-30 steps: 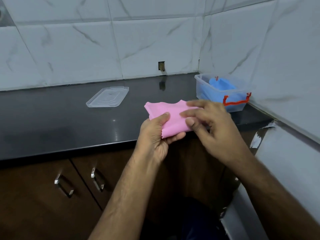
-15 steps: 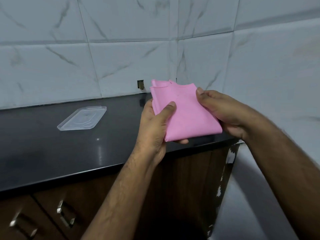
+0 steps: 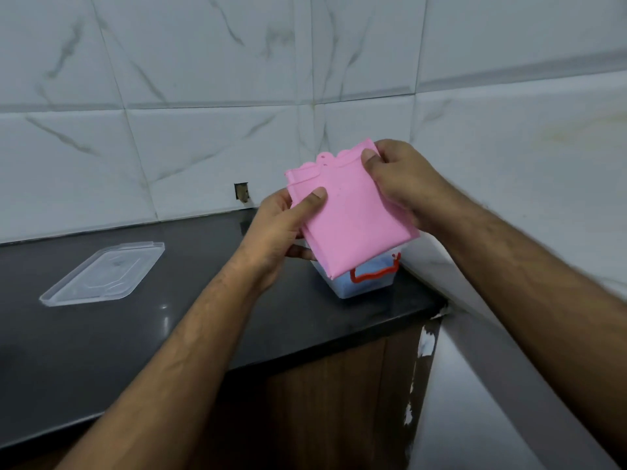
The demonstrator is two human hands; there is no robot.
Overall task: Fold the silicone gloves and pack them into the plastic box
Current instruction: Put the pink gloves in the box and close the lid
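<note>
A folded pink silicone glove point(image 3: 349, 218) is held up in the air between both hands, just above the clear plastic box point(image 3: 359, 288). My left hand point(image 3: 281, 232) grips its left edge, thumb on the front face. My right hand point(image 3: 400, 184) pinches its upper right corner. The box stands on the black counter in the right corner, has a red handle point(image 3: 373, 271), and holds something blue point(image 3: 373, 264). The glove hides most of the box.
The box's clear lid point(image 3: 101, 274) lies on the black counter point(image 3: 169, 327) to the left. White marbled tile walls close the back and the right side. Brown cabinet fronts point(image 3: 325, 401) run below the counter edge.
Both hands have carried the folded pink glove from the counter's front edge up and to the right, over the box. The camera view has swung right as well.
</note>
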